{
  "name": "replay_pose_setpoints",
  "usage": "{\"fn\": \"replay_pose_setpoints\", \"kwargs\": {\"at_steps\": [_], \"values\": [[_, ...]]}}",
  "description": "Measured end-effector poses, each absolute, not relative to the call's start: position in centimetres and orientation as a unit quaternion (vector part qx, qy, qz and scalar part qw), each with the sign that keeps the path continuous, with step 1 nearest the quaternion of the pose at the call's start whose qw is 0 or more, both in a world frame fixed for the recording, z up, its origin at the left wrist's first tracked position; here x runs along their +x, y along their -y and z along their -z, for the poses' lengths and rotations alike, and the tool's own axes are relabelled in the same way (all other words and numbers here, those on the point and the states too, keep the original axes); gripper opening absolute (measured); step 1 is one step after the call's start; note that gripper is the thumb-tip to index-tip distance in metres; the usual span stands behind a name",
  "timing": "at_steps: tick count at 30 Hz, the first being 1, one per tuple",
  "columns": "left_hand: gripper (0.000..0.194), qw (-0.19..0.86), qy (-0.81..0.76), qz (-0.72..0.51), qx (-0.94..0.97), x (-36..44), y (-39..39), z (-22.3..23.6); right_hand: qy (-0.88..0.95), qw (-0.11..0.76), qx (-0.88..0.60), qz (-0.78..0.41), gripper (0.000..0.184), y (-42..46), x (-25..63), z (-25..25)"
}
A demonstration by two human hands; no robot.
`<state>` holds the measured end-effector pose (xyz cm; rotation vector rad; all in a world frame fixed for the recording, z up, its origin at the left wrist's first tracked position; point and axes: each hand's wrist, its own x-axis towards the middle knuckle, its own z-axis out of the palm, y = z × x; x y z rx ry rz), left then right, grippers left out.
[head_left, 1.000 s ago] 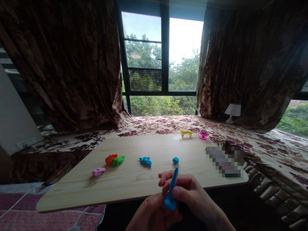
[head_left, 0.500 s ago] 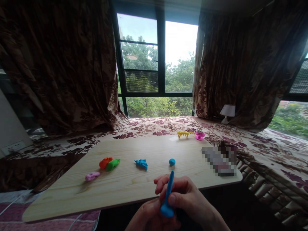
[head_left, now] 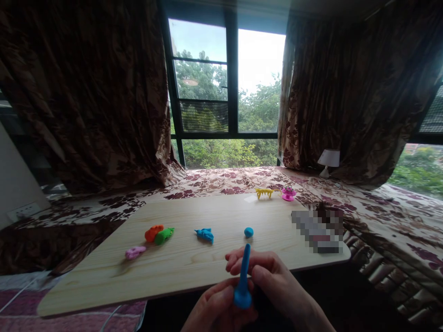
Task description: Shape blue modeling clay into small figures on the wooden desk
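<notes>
In front of me, near the table's front edge, a blue piece of modelling clay [head_left: 244, 281] stands upright, with a long thin stem and a rounded, wider base. My left hand [head_left: 218, 304] is closed around that base from the left and below. My right hand [head_left: 273, 276] is on the other side, its fingers stretched out behind the stem and its thumb a little apart from it. Whether those fingers touch the clay is hidden. Beyond my hands lies a small blue clay ball [head_left: 248, 232]. To its left rests a lumpy blue clay piece [head_left: 205, 235].
Orange clay [head_left: 153, 233], green clay [head_left: 164, 235] and pink clay [head_left: 135, 252] lie on the table [head_left: 166, 276] at left. A yellow comb-like figure [head_left: 265, 192] and a pink stand [head_left: 288, 193] are at the far edge. A blurred-out object [head_left: 318, 233] lies at right.
My right thumb has come away from the clay's stem, moving right, and the fingers behind it have straightened. My left hand still holds the base. The view has shifted slightly.
</notes>
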<state>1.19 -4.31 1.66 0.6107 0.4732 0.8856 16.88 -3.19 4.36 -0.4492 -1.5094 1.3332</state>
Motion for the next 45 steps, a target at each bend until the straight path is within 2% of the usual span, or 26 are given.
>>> {"fn": "replay_pose_setpoints", "kwargs": {"at_steps": [2,5,11,30,45], "values": [[0.031,0.808,-0.247,-0.446,0.296,1.1,4.3,-1.9,0.638,0.523,-0.204,-0.527,0.027,3.3,17.1,-4.4],[0.033,0.778,-0.265,-0.483,0.302,1.2,4.6,-2.4,0.655,0.519,-0.239,-0.494,0.017,3.5,17.2,-4.5],[0.033,0.743,-0.29,-0.507,0.326,1.5,5.1,-3.1,0.646,0.529,-0.261,-0.485,0.011,3.8,16.9,-4.3],[0.036,0.707,-0.305,-0.515,0.376,1.2,5.3,-3.1,0.643,0.529,-0.265,-0.486,0.018,4.2,17.0,-4.4],[0.035,0.705,-0.309,-0.513,0.38,1.3,5.3,-2.8,0.655,0.537,-0.252,-0.468,0.017,4.3,17.1,-4.8]]}}
